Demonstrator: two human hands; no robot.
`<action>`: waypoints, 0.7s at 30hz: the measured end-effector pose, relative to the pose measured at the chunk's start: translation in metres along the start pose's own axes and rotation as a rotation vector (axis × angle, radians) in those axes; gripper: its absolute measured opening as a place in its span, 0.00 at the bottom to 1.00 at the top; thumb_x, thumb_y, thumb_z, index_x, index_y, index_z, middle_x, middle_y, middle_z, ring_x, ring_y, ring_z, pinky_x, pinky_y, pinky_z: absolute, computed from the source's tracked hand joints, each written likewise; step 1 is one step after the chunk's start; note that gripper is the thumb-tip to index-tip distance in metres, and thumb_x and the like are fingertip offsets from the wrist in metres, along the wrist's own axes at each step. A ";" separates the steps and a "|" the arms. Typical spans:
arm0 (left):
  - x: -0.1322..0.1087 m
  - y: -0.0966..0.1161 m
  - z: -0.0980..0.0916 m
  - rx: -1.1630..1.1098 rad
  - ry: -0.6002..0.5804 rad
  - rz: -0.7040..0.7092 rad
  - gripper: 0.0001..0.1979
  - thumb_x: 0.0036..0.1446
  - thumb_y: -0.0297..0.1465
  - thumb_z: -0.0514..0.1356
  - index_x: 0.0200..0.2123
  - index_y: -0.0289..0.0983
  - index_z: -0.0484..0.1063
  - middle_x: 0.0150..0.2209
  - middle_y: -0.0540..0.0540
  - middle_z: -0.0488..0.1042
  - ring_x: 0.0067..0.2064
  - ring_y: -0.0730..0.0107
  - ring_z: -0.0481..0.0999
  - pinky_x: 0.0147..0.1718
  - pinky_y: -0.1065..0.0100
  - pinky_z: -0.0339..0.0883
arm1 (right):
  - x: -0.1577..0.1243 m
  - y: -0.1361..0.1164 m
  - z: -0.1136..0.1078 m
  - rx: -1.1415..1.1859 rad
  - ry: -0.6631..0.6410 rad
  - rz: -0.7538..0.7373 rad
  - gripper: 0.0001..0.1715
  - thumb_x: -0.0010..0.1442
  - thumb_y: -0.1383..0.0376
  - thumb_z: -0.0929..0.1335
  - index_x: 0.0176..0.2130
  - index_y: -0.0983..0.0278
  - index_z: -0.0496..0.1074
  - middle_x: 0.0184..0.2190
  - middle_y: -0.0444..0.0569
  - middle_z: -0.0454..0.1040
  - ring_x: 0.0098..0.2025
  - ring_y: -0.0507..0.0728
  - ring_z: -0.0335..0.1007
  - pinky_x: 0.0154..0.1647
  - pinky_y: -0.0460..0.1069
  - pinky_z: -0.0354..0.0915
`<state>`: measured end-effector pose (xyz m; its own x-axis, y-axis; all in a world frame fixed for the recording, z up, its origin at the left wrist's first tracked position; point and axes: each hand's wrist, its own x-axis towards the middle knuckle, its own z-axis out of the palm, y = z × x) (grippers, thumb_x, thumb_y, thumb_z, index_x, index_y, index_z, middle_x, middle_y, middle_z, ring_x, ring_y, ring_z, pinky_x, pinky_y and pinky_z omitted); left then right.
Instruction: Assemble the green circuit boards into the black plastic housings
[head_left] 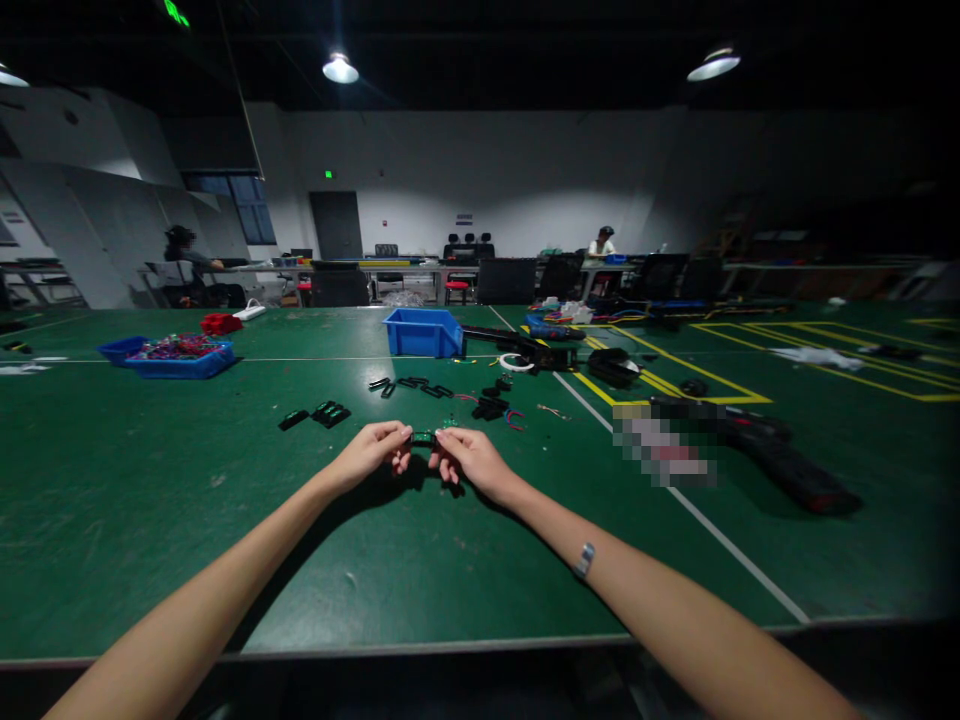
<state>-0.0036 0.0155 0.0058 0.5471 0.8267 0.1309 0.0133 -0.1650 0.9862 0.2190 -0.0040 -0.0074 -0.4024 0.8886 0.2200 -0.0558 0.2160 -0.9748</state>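
Between my hands is a small green circuit board in a black housing (424,438), held by its two ends just above the table. My left hand (375,447) pinches the left end between thumb and fingers. The right end is pinched the same way by my right hand (471,460). Just left of my hands lie several similar black housings with green boards (330,413). Beyond them are several empty-looking black frames (425,386). Small black parts (491,403) with red and blue wires lie a little behind my right hand.
A blue bin (424,332) stands beyond the parts. Blue trays (184,358) hold tangled wires at the left. A black gun-shaped device (772,450) lies at the right, another (525,347) behind. Two people sit at far desks. The green table (187,520) has a near edge before me.
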 end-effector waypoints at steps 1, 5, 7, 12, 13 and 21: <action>0.000 0.001 0.001 -0.007 -0.003 -0.003 0.20 0.63 0.47 0.59 0.33 0.34 0.68 0.25 0.50 0.72 0.25 0.75 0.70 0.28 0.72 0.65 | 0.000 0.001 0.000 0.023 -0.004 0.011 0.26 0.65 0.47 0.66 0.32 0.67 0.72 0.24 0.47 0.76 0.18 0.48 0.68 0.16 0.42 0.60; 0.000 0.004 0.002 -0.035 -0.016 -0.019 0.22 0.63 0.49 0.58 0.32 0.34 0.66 0.24 0.50 0.71 0.24 0.74 0.70 0.27 0.72 0.66 | 0.001 0.003 0.001 0.127 -0.003 0.070 0.26 0.63 0.47 0.68 0.30 0.67 0.72 0.23 0.46 0.75 0.18 0.47 0.67 0.17 0.41 0.59; 0.000 0.003 0.002 -0.042 -0.027 -0.026 0.22 0.63 0.49 0.58 0.33 0.34 0.67 0.23 0.50 0.71 0.24 0.74 0.70 0.27 0.72 0.66 | 0.001 0.002 0.003 0.178 0.006 0.108 0.26 0.61 0.47 0.69 0.30 0.68 0.72 0.22 0.45 0.74 0.18 0.46 0.66 0.17 0.41 0.58; 0.001 -0.003 0.002 -0.111 -0.035 -0.007 0.21 0.63 0.48 0.58 0.33 0.34 0.67 0.23 0.50 0.71 0.24 0.74 0.70 0.26 0.72 0.66 | -0.001 -0.003 0.006 0.328 0.010 0.162 0.23 0.59 0.49 0.72 0.31 0.67 0.71 0.23 0.44 0.73 0.19 0.45 0.65 0.17 0.40 0.57; 0.001 -0.005 0.001 -0.126 -0.035 -0.005 0.21 0.64 0.48 0.58 0.33 0.34 0.67 0.23 0.50 0.71 0.24 0.74 0.70 0.26 0.72 0.66 | -0.001 -0.003 0.006 0.345 0.006 0.160 0.23 0.59 0.49 0.72 0.31 0.67 0.71 0.22 0.43 0.73 0.19 0.45 0.65 0.17 0.40 0.58; 0.002 -0.003 0.003 -0.071 0.027 -0.030 0.22 0.65 0.50 0.55 0.36 0.34 0.68 0.26 0.48 0.72 0.24 0.75 0.70 0.25 0.72 0.66 | 0.000 -0.003 0.002 0.433 0.043 0.228 0.21 0.60 0.51 0.73 0.32 0.67 0.71 0.23 0.44 0.73 0.19 0.46 0.65 0.17 0.40 0.59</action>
<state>0.0001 0.0157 0.0030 0.5242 0.8454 0.1027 -0.0303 -0.1020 0.9943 0.2167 -0.0054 -0.0047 -0.4108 0.9117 -0.0088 -0.3491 -0.1662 -0.9223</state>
